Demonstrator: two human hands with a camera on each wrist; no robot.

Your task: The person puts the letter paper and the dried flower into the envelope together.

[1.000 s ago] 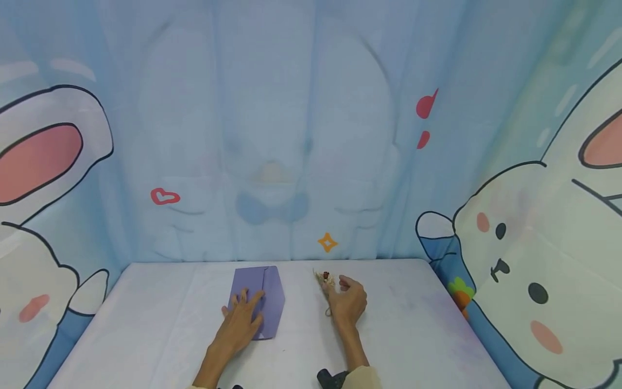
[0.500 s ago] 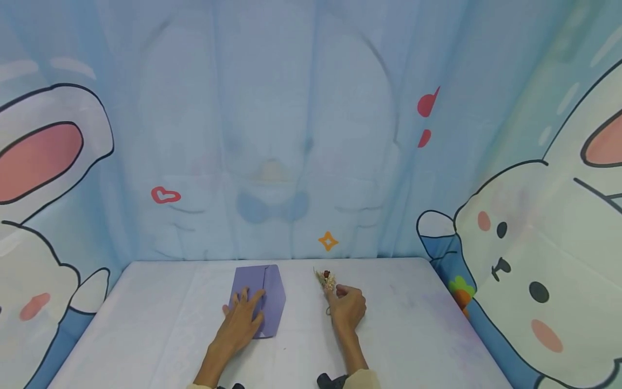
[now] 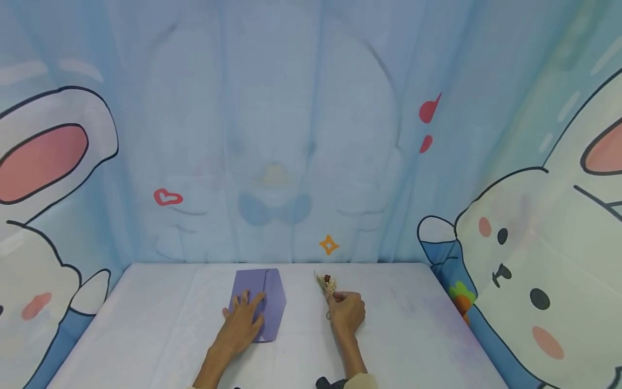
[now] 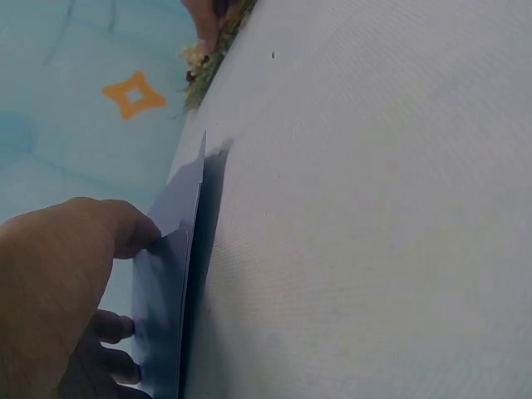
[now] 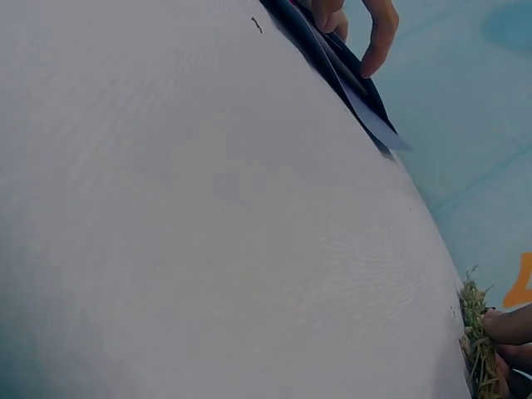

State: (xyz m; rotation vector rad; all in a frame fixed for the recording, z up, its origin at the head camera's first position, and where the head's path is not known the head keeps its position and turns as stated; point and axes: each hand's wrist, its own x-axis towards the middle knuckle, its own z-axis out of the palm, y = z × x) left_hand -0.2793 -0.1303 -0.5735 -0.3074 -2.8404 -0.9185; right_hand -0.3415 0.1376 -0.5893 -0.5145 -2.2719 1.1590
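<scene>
Blue curtain (image 3: 272, 108) hangs behind a white counter (image 3: 413, 324). On it a purple envelope (image 3: 273, 302) lies with its long axis running front to back, tapered side facing right. The left hand (image 3: 238, 327) rests on its left part, fingers spread. Right of the envelope, the right hand (image 3: 347, 313) pinches a small bouquet (image 3: 329, 285), whose flowery end points to the counter's far edge, leaning slightly left.

The purple envelope (image 3: 271, 303) lies beneath the spread fingers of the left hand (image 3: 238, 325), its pointed side reaching out past the thumb. The dried bouquet (image 3: 328, 284) is pinched by the right hand (image 3: 347, 313), dark red and pale flowers showing beyond the fingertips.
</scene>
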